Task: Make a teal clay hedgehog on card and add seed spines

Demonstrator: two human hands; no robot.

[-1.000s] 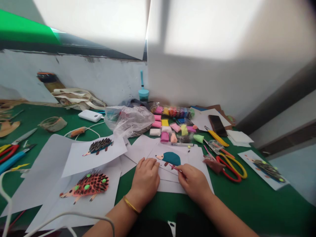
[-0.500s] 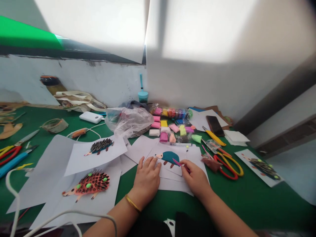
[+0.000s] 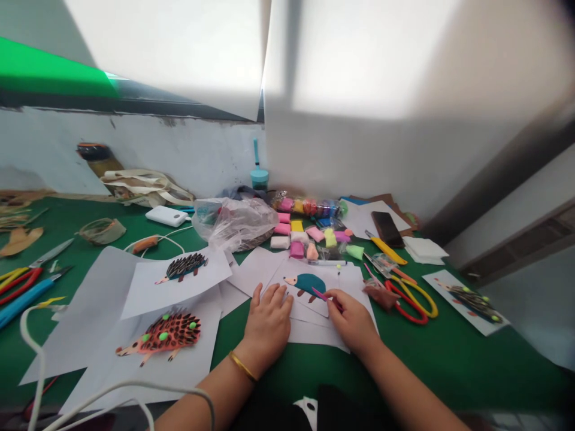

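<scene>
A white paper lies in front of me with a blue clay hedgehog on it, which has a pale face and brown legs. My left hand rests flat on the paper's left side, fingers apart and holding nothing. Pinched in my right hand is a thin purple tool, whose tip touches or hovers over the hedgehog's right rear edge. Left of my hands lie a hedgehog covered in dark seeds and a pink hedgehog with seeds and green dots.
Clay packets and a plastic bag sit behind the paper. On the right are red-and-yellow scissors, a phone and a hedgehog card. A white cable crosses the lower left; more scissors lie far left.
The view has shifted slightly. The purple tool's tip sits a little further left and lower, still in my right hand. My left hand stays in place on the paper.
</scene>
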